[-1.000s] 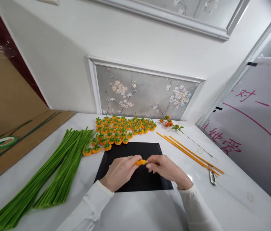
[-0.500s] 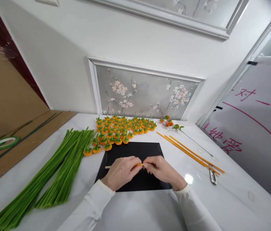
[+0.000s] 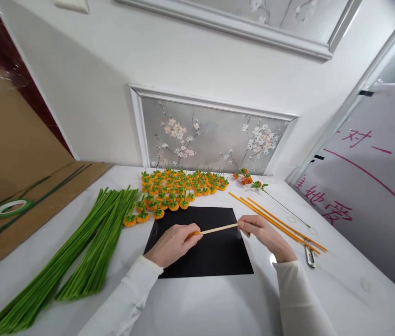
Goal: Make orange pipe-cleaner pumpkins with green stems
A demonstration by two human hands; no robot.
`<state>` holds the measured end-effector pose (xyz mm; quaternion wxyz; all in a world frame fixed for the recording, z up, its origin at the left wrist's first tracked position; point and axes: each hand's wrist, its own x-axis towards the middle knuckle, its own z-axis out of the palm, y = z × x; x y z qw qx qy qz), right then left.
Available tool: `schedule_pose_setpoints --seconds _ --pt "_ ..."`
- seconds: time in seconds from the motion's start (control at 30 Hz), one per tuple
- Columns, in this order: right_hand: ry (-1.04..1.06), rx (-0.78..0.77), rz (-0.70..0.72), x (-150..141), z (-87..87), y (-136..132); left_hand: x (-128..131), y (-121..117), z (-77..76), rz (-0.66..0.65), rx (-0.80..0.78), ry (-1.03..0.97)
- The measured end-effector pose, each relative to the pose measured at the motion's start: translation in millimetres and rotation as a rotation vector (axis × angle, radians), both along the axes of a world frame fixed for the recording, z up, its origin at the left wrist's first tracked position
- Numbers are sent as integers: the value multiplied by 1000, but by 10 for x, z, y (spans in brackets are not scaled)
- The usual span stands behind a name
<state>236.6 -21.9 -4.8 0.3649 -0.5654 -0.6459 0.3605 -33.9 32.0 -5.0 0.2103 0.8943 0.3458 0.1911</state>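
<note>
Above a black mat [image 3: 215, 259] I hold a thin pale wooden stick [image 3: 219, 228] across between both hands. My left hand [image 3: 174, 242] is closed round its left end, where a small orange fuzzy piece [image 3: 195, 233] shows between thumb and fingers; most of that piece is hidden. At the stick's right end, my right hand [image 3: 265, 235] pinches the tip with thumb and fingers. Beyond the mat stand many small orange flower heads [image 3: 172, 204] with green tops and short stems.
Long green pipe cleaners [image 3: 88, 247] lie in bundles at left. Orange pipe cleaners [image 3: 274, 221] and a nail clipper [image 3: 310, 256] lie at right, near a flower stem [image 3: 285, 205]. Green tape [image 3: 11, 208] rests on cardboard [image 3: 57, 191]. A wall panel [image 3: 215, 126] rises behind.
My right hand has moved right and slightly up, away from my left hand. The stick, which stuck out left of my left hand, now spans the gap between both hands.
</note>
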Motion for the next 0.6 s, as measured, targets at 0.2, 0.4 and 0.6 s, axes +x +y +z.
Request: schedule_pose_setpoints --seconds 0.2,0.4,0.6 --pt "-57 62 -398 506 -229 4 5 -3 -59 49 -66 -78" --pt "-277 -1 -497 639 -482 96 90 -106 -67 -44 -39 -138" --pt "-458 -36 -481 592 -578 80 123 -134 -196 -101 -46 -166"
